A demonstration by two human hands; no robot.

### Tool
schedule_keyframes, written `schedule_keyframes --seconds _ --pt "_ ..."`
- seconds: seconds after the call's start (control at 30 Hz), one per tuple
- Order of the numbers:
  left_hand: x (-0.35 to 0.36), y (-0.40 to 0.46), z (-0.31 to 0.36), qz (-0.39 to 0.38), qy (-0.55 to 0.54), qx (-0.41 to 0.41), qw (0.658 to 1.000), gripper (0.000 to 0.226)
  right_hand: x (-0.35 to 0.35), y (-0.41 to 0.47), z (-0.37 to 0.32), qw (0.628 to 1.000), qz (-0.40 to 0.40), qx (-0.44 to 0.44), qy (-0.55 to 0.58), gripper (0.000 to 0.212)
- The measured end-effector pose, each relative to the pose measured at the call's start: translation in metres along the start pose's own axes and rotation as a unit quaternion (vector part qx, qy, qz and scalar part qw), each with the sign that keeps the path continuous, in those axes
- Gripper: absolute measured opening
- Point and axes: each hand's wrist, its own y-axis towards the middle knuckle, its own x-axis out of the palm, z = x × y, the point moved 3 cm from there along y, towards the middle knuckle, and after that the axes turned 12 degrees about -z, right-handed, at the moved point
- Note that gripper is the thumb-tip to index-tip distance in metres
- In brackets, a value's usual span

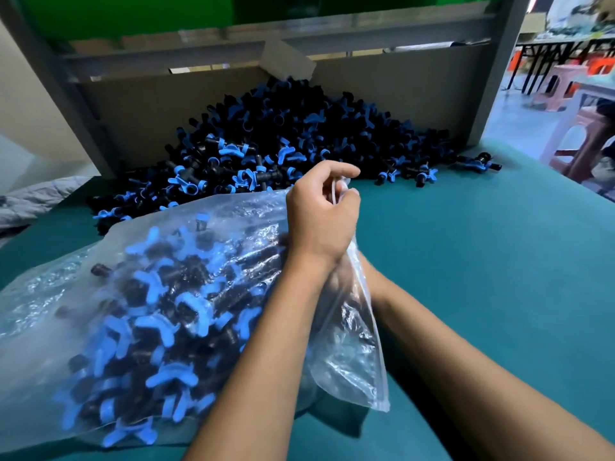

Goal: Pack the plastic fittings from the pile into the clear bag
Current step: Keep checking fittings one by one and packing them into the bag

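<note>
Item: clear bag (139,294), lying on its side on the green counter (482,261), bulging with fittings. The left hand (319,214) is pinching the gathered mouth, likely keeping contents in. Right hand hidden behind plastic; grip unclear. Pile (283,134) sitting just beyond, against cardboard (133,108).

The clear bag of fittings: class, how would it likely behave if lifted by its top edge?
The clear bag would probably sag, since its film is thin and wrinkled. It likely feels heavy, being packed with fittings. The left hand grips its rim; the load may shift.
</note>
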Motion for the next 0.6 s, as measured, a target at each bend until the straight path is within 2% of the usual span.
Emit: schedule_keyframes --seconds 0.03,0.1,0.2,0.27,0.33,0.4,0.47,0.6 --pt "-0.002 0.0 -0.005 0.005 0.006 -0.005 1.0 0.029 -0.007 0.002 -0.003 0.999 0.042 -0.006 -0.024 0.025" --pt "-0.004 -0.002 -0.022 0.015 0.018 -0.042 0.999 0.03 -0.029 0.003 0.002 0.988 0.156 0.012 -0.003 0.025" --pt "-0.008 -0.007 -0.055 0.01 0.044 -0.155 0.987 0.029 -0.06 0.004 0.019 0.947 0.313 0.074 0.022 0.034" --pt "-0.007 -0.01 -0.072 -0.034 0.091 -0.217 0.971 0.029 -0.075 0.01 0.033 0.927 0.346 0.132 -0.06 0.033" --pt "-0.003 -0.014 -0.079 -0.092 0.168 -0.227 0.955 0.03 -0.087 0.023 0.039 0.914 0.327 0.162 -0.178 0.026" --pt "0.0 -0.016 -0.08 -0.116 0.219 -0.22 0.943 0.03 -0.094 0.042 0.044 0.906 0.269 0.166 -0.282 0.025" --pt "0.0 -0.016 -0.08 -0.117 0.227 -0.222 0.941 0.03 -0.094 0.065 0.048 0.894 0.174 0.161 -0.381 0.038" --pt "-0.003 -0.013 -0.082 -0.1 0.212 -0.236 0.943 0.029 -0.094 0.1 0.06 0.818 -0.014 0.188 -0.544 0.071"
